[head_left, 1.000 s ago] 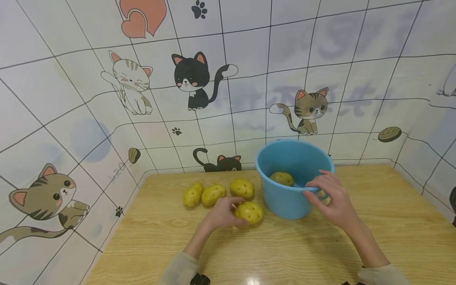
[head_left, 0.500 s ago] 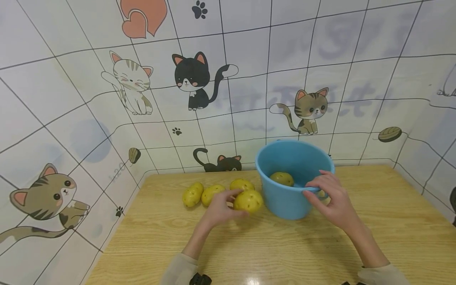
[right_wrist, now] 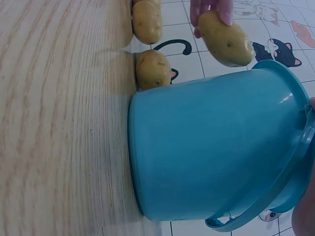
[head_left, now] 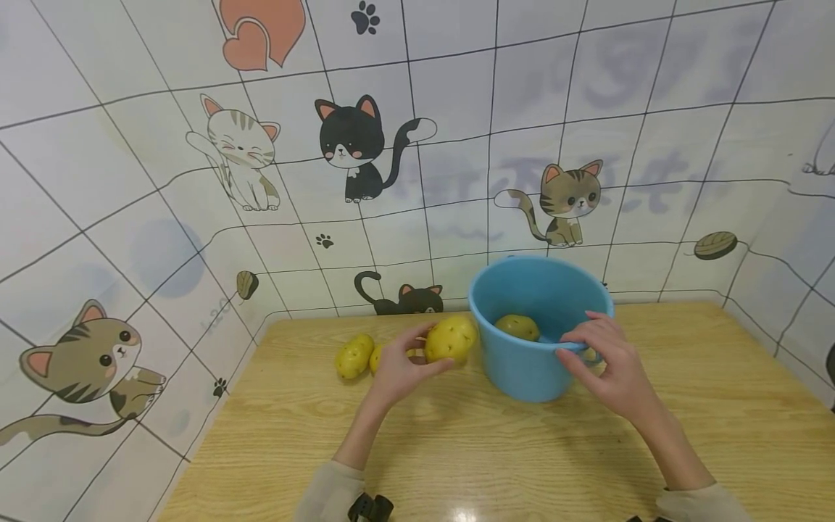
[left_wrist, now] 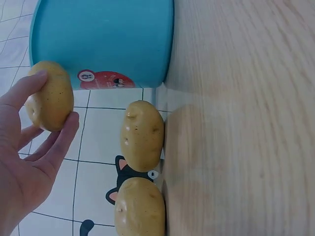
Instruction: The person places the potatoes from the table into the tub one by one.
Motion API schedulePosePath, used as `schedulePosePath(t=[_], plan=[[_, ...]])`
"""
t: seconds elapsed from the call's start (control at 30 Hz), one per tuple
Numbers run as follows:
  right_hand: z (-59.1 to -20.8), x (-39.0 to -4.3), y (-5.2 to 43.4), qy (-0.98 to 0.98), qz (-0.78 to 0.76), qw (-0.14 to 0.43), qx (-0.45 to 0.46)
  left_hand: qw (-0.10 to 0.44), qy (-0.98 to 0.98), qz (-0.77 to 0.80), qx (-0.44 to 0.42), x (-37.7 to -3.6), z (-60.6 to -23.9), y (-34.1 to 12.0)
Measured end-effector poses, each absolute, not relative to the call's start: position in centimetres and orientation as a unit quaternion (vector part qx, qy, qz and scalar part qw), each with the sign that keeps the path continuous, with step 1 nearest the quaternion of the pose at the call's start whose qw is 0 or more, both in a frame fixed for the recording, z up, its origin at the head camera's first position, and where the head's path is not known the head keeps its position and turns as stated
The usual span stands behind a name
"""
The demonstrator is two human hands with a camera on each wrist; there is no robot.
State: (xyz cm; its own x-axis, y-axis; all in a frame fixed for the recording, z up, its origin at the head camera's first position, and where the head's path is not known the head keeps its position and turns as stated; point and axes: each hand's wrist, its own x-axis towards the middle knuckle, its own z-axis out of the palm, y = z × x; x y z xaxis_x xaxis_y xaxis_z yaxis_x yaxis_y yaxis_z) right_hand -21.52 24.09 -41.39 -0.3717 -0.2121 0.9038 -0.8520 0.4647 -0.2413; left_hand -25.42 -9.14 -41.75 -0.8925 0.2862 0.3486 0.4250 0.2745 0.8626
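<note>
Gripping one potato (head_left: 450, 338), left hand (head_left: 396, 368); right hand (head_left: 603, 362) grips bucket (head_left: 522, 370); five potatoes total.

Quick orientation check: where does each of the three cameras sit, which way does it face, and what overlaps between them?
Head: above the table, facing forward and down; left hand lifting a potato, right hand on the blue bucket, both forearms.
Left wrist: low beside the table, rolled sideways; palm and fingers.
Right wrist: low, sideways at the bucket wall; only fingertips.
Shared: all three show the held potato and bucket.
</note>
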Motion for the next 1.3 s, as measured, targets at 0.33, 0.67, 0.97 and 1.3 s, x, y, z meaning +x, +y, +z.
schedulePosePath(t=[0.33, 0.67, 0.97, 1.3], plan=[[-41.2, -21.5, 23.9, -0.734, 0.372, 0.434, 0.366, 0.111, -0.772, -0.582, -0.229, -25.4, -40.8, -9.0], [-41.4, -21.5, 24.1, -0.738, 0.375, 0.427, 0.364, 0.133, -0.765, -0.585, -0.233, -25.5, -39.5, -8.4], [-41.5, -21.6, 24.2, -0.74, 0.373, 0.427, 0.361, 0.146, -0.758, -0.587, -0.242, -25.6, -37.8, -7.4], [-41.5, -21.6, 24.1, -0.741, 0.377, 0.424, 0.359, 0.158, -0.75, -0.583, -0.27, -26.1, -36.5, -5.7]])
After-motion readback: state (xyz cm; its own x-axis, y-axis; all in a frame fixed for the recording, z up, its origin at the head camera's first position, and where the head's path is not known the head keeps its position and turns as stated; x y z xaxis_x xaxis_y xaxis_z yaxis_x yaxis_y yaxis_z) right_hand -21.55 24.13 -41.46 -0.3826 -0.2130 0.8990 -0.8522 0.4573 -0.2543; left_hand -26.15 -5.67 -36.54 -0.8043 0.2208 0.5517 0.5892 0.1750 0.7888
